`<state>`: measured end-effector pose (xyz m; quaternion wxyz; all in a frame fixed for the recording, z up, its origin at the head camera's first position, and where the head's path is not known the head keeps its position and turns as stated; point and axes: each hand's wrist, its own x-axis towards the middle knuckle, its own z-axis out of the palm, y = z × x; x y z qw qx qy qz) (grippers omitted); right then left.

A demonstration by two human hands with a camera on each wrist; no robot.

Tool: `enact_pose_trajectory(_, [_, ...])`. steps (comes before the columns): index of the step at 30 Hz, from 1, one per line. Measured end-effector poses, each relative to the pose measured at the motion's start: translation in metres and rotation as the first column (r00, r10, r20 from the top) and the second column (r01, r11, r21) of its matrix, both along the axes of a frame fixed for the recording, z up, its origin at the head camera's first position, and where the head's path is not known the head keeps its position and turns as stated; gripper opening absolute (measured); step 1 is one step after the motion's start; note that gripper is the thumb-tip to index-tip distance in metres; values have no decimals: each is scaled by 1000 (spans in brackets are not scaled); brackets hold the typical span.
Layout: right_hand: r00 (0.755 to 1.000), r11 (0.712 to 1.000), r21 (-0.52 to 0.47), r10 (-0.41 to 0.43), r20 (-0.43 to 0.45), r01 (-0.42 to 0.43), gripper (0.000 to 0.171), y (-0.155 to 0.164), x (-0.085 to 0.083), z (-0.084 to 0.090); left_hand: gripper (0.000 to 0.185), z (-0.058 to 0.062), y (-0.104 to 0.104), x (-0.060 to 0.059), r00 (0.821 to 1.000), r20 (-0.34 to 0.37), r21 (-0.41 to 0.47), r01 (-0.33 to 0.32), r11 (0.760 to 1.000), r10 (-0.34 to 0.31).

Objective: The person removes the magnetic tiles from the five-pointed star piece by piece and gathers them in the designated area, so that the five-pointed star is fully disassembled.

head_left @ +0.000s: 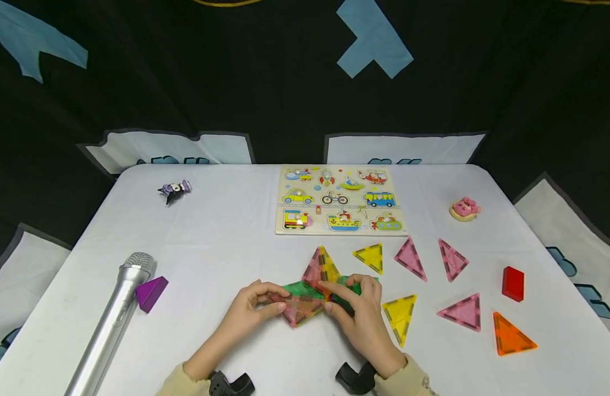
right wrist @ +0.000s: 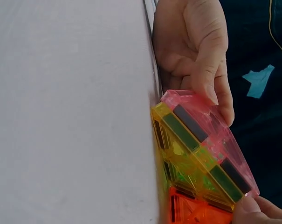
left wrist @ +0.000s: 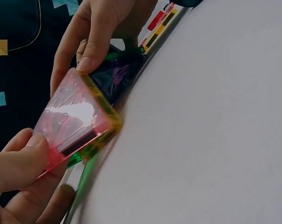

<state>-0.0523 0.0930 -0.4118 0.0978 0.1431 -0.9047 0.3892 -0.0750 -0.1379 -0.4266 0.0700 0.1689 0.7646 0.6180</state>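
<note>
A structure of triangular magnetic tiles [head_left: 301, 311] in pink, yellow, green and dark blue stands on the white table between both hands. My left hand [head_left: 257, 311] pinches the outer corner of a pink triangular tile [left wrist: 75, 112] with thumb and fingers. That pink tile leans against a yellow tile [right wrist: 192, 156], their edges side by side. With thumb and forefinger my right hand [head_left: 359, 313] pinches the structure near its middle, where the tile corners meet. An upright pink and yellow point [head_left: 320, 268] rises behind the fingers. Part of the green tiles is hidden by the right hand.
Loose yellow tiles [head_left: 400, 319], pink tiles [head_left: 463, 312] and an orange tile [head_left: 512, 335] lie to the right, with a red block [head_left: 513, 284]. A vehicle puzzle board [head_left: 341, 201] lies behind. Leftward are a silver microphone [head_left: 114, 316] and a purple block [head_left: 151, 293].
</note>
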Motion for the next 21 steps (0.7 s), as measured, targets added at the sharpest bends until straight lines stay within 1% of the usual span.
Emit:
enact_pose_trajectory(4, [1000, 999, -38, 29, -11, -29, 31, 2, 0, -2, 16, 0, -2, -2, 999, 11, 10, 39, 999, -39])
enact_pose_trajectory(8, [998, 997, -46, 62, -3, -62, 31, 4, 1, -3, 16, 1, -4, -3, 997, 36, 53, 65, 996, -67])
enact_pose_trajectory(14, [994, 993, -64, 100, 41, -98, 33, 1, 4, -7, 17, 0, -8, -2, 994, 79, 97, 74, 993, -82])
enact_pose_trajectory(21, [994, 992, -76, 103, 24, -101, 29, -2, 2, -7, 20, 2, -11, -4, 986, 130, 107, 88, 990, -101])
